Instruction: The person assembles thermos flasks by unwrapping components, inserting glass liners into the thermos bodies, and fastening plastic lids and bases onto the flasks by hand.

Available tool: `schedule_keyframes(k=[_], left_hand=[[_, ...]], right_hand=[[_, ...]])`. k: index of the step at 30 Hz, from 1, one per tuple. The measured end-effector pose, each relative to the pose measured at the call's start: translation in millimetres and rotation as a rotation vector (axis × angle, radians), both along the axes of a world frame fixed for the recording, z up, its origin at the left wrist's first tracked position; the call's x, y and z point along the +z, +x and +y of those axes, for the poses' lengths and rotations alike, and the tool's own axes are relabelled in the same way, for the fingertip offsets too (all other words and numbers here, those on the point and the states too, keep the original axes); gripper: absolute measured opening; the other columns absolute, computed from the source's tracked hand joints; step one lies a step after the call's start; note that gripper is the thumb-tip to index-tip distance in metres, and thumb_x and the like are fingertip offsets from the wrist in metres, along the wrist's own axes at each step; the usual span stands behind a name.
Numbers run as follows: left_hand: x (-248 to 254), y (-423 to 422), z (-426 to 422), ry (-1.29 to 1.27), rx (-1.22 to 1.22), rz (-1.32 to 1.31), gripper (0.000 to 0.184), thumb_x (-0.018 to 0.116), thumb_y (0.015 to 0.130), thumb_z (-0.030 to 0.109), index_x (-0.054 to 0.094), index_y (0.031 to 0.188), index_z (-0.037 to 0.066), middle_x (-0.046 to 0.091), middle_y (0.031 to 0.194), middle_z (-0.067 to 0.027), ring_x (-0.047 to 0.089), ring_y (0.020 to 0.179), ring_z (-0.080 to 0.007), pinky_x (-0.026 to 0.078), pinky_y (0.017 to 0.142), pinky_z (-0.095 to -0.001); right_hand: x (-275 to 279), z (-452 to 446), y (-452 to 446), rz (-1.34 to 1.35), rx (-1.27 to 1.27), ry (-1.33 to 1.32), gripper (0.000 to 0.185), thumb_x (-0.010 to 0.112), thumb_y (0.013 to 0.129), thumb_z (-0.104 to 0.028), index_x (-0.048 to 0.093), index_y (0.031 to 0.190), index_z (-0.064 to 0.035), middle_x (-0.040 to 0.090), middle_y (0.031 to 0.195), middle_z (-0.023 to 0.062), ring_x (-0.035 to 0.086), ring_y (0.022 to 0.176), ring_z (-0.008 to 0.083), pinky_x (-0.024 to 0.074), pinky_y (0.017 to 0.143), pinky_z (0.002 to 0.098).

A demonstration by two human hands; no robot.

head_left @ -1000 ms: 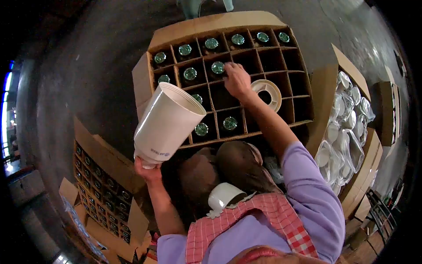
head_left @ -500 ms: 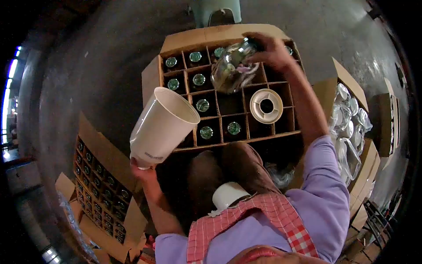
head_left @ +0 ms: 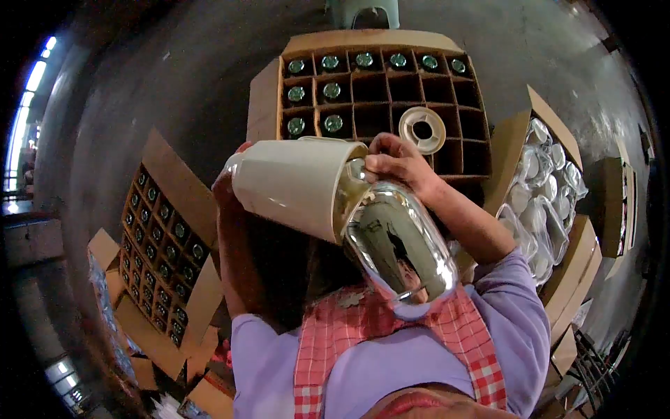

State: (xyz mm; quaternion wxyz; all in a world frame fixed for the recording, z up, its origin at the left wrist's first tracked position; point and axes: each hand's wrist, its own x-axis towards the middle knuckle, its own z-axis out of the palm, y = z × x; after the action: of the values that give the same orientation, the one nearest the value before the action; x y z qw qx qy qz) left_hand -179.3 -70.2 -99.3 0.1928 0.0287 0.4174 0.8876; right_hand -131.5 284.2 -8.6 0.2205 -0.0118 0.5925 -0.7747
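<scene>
My left hand is wrapped round the narrow end of a cream plastic flask casing, which lies nearly level with its wide mouth to the right. My right hand grips the neck end of a silvered glass flask liner. That neck is at the casing's mouth, and the liner's rounded body slants down toward my chest. How far the neck reaches inside is hidden. Beyond my right hand, a cream plastic ring rests on the dividers of an open carton.
Glass liners stand in several of the carton's cells. Another divided carton of liners sits at the left. At the right, an open box holds white parts in clear plastic. A pale green stool stands beyond the carton.
My right hand has brought the glass liner from above the carton down to the casing's mouth. My left hand has tipped the casing from upright-leaning to nearly level.
</scene>
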Motion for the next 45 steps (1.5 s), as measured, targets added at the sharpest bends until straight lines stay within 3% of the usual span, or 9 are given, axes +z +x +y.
schedule_keyframes(k=[5,9,14,18,23,29,31,35,45], left_hand=[[31,30,11,-0.149,-0.048,-0.095,0.083,0.064,0.065,0.044,0.037,0.130,0.001,0.049,0.123,-0.0159,0.052,0.108,-0.0302,0.042,0.092,-0.0401],[36,60,38,-0.152,-0.064,-0.158,0.085,0.064,0.063,0.047,0.038,0.130,0.002,0.049,0.123,-0.0157,0.051,0.108,-0.0301,0.042,0.092,-0.0403],[35,71,49,0.038,-0.233,-0.035,0.070,0.054,0.080,0.041,0.033,0.133,0.001,0.045,0.129,-0.0141,0.047,0.115,-0.0261,0.040,0.094,-0.0397],[42,82,65,-0.046,-0.034,0.291,0.054,0.050,0.084,0.037,0.045,0.124,0.001,0.054,0.119,-0.0140,0.054,0.105,-0.0264,0.044,0.088,-0.0387],[-7,63,43,0.084,-0.070,-0.187,0.049,0.048,0.081,0.035,0.053,0.117,0.001,0.060,0.110,-0.0135,0.058,0.099,-0.0264,0.046,0.085,-0.0388],[113,84,133,-0.519,0.130,0.198,0.064,0.060,0.071,0.026,0.044,0.129,0.001,0.056,0.114,-0.0117,0.056,0.100,-0.0242,0.043,0.090,-0.0350],[149,91,160,-0.669,0.098,0.450,0.076,0.069,0.063,0.025,0.042,0.130,0.002,0.055,0.113,-0.0128,0.055,0.101,-0.0244,0.043,0.089,-0.0347],[192,101,212,-1.024,0.313,1.096,0.083,0.074,0.058,0.031,0.043,0.127,-0.001,0.056,0.104,-0.0177,0.056,0.094,-0.0300,0.045,0.083,-0.0365],[199,105,225,-0.774,0.417,1.179,0.085,0.070,0.061,0.037,0.041,0.124,-0.011,0.058,0.103,-0.0198,0.057,0.085,-0.0316,0.044,0.079,-0.0371]], right_hand=[[6,3,33,0.345,-0.297,0.429,0.018,0.070,0.070,-0.004,0.053,0.076,-0.0006,0.055,0.066,0.0055,0.049,0.061,0.0092,0.0405,0.054,0.0247],[3,27,57,-0.212,-0.533,-0.321,0.012,0.057,0.075,-0.002,0.049,0.084,-0.0028,0.061,0.078,0.0116,0.060,0.059,0.0202,0.0490,0.050,0.0288],[-21,64,120,0.083,-0.520,-0.285,0.017,0.057,0.073,-0.004,0.052,0.090,-0.0029,0.059,0.095,0.0135,0.060,0.080,0.0234,0.0496,0.074,0.0349],[-12,61,140,0.397,-0.367,-0.023,0.035,0.064,0.070,-0.005,0.054,0.103,-0.0001,0.051,0.116,0.0155,0.055,0.102,0.0246,0.0460,0.084,0.0348],[20,48,118,0.857,-0.217,0.538,0.064,0.072,0.067,-0.023,0.048,0.123,-0.0046,0.044,0.129,0.0202,0.044,0.118,0.0340,0.0339,0.099,0.0407],[-35,62,127,0.212,-0.510,0.039,0.062,0.067,0.073,-0.006,0.039,0.128,-0.0007,0.046,0.129,0.0110,0.044,0.119,0.0226,0.0375,0.098,0.0366],[-63,82,124,-0.039,-0.485,-0.385,0.059,0.048,0.088,-0.040,0.036,0.133,-0.0033,0.048,0.127,0.0122,0.048,0.115,0.0240,0.0415,0.095,0.0379],[-58,55,112,0.060,-0.550,-0.597,0.073,0.045,0.084,-0.053,0.028,0.137,-0.0061,0.035,0.139,0.0127,0.038,0.125,0.0286,0.0332,0.103,0.0436],[-67,58,109,0.058,-0.479,-0.659,0.074,0.046,0.083,-0.053,0.027,0.138,-0.0069,0.036,0.138,0.0129,0.039,0.124,0.0297,0.0334,0.102,0.0451]])
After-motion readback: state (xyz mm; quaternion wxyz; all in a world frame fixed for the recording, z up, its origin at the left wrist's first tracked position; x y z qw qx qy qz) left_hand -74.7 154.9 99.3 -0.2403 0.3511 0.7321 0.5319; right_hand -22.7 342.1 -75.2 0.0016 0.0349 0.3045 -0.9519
